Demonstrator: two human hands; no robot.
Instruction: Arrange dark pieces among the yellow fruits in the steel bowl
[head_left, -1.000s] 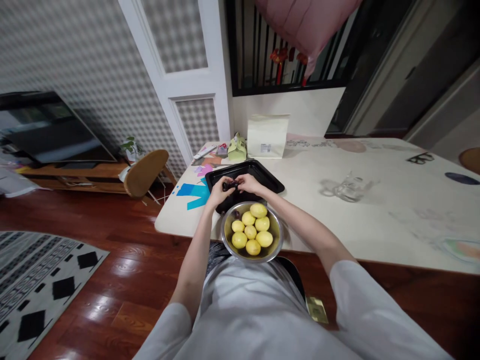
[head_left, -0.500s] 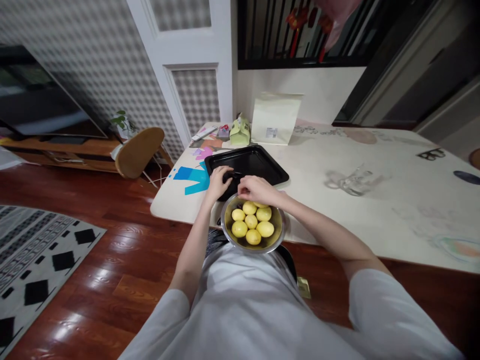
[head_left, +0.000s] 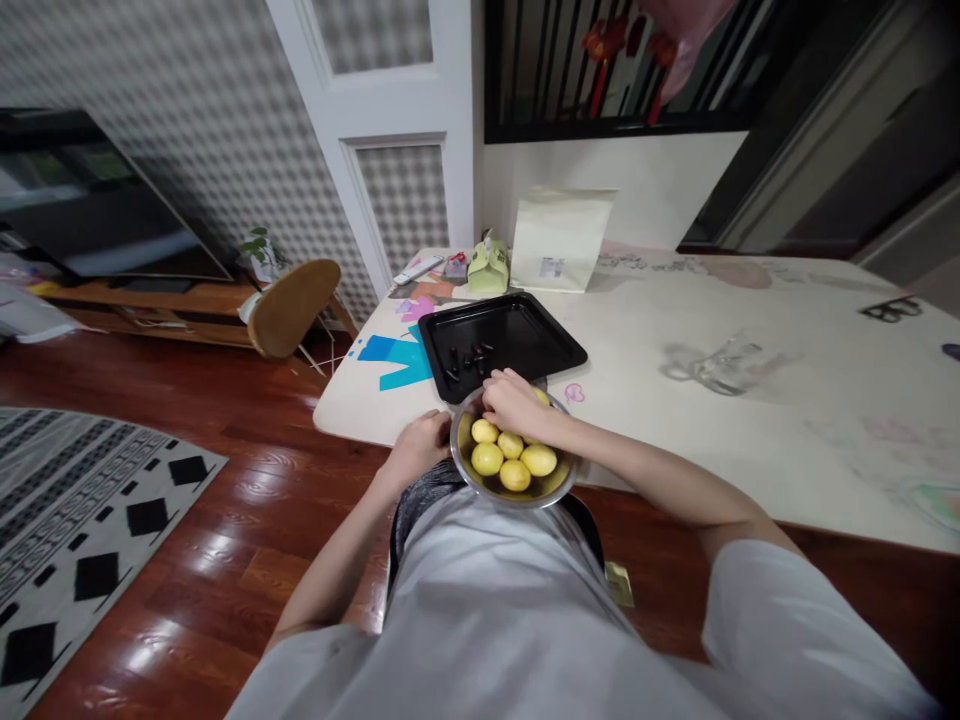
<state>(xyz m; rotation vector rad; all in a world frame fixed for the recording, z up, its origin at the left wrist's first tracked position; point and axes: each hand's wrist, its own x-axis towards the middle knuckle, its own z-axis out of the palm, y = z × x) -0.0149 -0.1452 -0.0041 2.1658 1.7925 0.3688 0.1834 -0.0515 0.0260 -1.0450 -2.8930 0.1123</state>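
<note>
The round, shiny steel bowl [head_left: 559, 487] of smooth yellow lemons [head_left: 512, 453] is steadied at the near edge of the pale desk [head_left: 675, 420] by the left hand [head_left: 421, 443], curled against its rim. The right hand [head_left: 512, 400] is laid over the far lemons, though whether its fingers are closed on one cannot be told. The lemons are judged firm, fairly light and slightly slippery, best cupped around the middle.

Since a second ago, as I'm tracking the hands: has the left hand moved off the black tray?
Yes. The left hand has come back from over the black tray toward the body, now beside the rim of the metal bowl.
</note>
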